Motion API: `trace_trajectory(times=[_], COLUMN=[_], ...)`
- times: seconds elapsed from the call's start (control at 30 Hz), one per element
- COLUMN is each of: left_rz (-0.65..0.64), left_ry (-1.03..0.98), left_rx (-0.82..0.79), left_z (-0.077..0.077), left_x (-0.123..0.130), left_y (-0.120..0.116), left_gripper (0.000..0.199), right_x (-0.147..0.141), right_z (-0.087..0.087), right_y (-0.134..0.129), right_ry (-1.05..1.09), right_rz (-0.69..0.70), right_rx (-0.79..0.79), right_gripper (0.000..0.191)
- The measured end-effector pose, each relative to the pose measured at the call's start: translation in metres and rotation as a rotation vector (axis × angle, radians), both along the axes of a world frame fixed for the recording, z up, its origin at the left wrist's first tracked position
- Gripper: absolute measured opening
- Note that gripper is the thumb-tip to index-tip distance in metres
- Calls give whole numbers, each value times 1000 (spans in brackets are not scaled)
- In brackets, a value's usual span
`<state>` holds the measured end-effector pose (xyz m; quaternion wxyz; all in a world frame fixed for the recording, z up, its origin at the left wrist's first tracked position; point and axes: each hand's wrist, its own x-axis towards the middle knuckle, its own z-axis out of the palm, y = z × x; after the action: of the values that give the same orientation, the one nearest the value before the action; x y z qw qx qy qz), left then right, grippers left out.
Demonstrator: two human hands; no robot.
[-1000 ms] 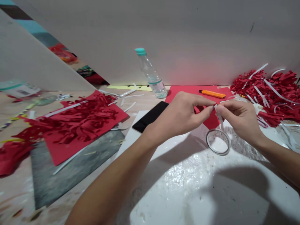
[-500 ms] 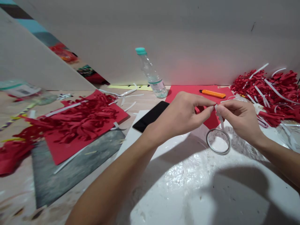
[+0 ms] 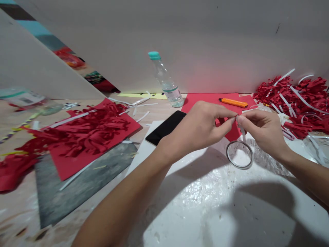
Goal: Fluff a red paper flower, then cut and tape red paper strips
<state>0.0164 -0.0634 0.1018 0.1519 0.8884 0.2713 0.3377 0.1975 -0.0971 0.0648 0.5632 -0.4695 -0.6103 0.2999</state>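
My left hand (image 3: 208,121) and my right hand (image 3: 262,128) meet at the fingertips, right of centre. Each pinches with thumb and forefinger. Between the fingertips shows a tiny bit of something red, too small to name. A pale strip of tape runs down from my right fingertips to a thin roll of tape (image 3: 239,167), which hangs or rests just below over the white board. Behind my hands lies red paper (image 3: 195,99) with an orange cutter (image 3: 234,102) on it.
A phone (image 3: 164,128) lies beside my left wrist. A clear bottle (image 3: 169,85) leans behind it. Red fringed paper (image 3: 89,133) covers a red sheet over a grey mat (image 3: 84,185) at left. More red fringes (image 3: 305,99) lie at right. The white board (image 3: 195,212) is in front.
The fingertips have shifted very slightly, and less of the pale strip shows between them. The tape roll stays in almost the same place.
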Motion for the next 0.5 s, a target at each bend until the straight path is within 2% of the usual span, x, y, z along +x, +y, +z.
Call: trace_trajectory(times=[0.5], left_rz=[27], left_ry=[49], left_rx=[108], left_z=[-1], left_x=[-1], left_y=[0], left_gripper=[23], right_x=[-2], right_z=[-1], right_y=[0], right_ry=[36], right_rz=[3], right_rx=[-39], right_gripper=[12])
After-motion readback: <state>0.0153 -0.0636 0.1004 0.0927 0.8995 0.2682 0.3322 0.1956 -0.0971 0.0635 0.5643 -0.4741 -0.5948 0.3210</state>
